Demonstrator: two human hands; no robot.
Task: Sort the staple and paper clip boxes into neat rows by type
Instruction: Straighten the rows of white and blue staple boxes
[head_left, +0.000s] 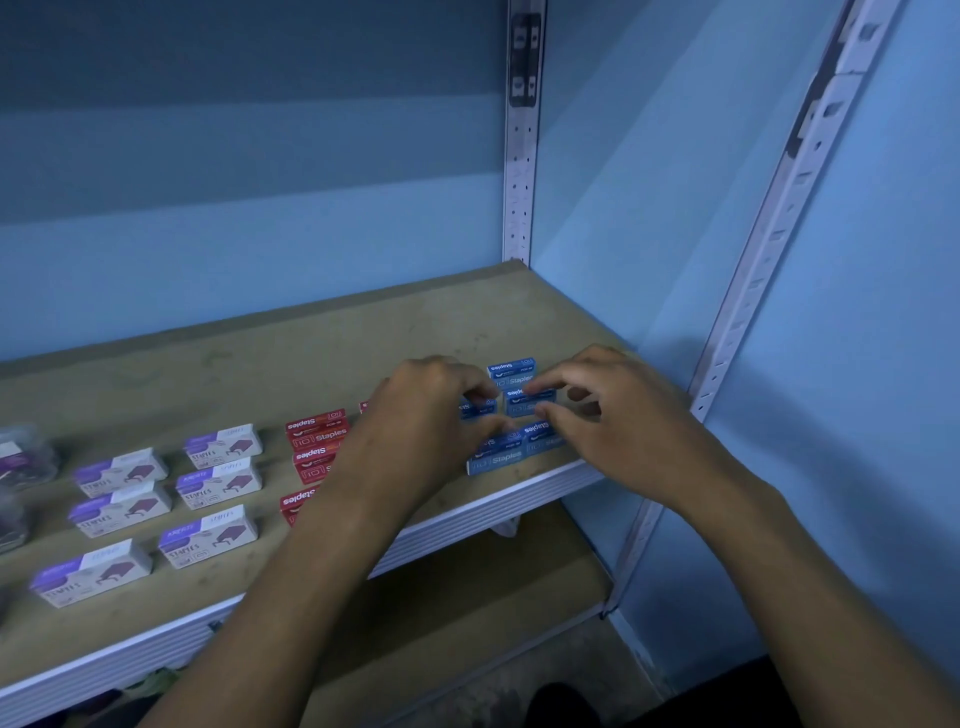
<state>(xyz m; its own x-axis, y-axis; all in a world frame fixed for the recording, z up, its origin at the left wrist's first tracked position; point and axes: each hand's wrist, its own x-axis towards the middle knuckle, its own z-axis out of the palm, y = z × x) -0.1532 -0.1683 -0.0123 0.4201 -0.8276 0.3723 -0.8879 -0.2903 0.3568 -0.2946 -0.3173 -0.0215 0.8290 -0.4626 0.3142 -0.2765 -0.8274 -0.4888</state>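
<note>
Several blue staple boxes (511, 370) lie grouped at the right end of the wooden shelf (311, 343). My right hand (618, 415) pinches one blue box (530, 402) between thumb and forefinger. My left hand (431, 415) grips a neighbouring blue box (475, 409) from the left and hides most of it. Red staple boxes (315, 430) lie in a column left of my left arm, partly covered by it. Purple-and-white staple boxes (221, 446) stand in two columns further left.
Clear plastic tubs of clips (23, 457) sit at the far left edge. The shelf's white front lip (467, 519) runs diagonally below the boxes. Metal uprights (519, 156) stand at the back right corner, with the blue wall close on the right. A lower shelf (467, 597) lies beneath.
</note>
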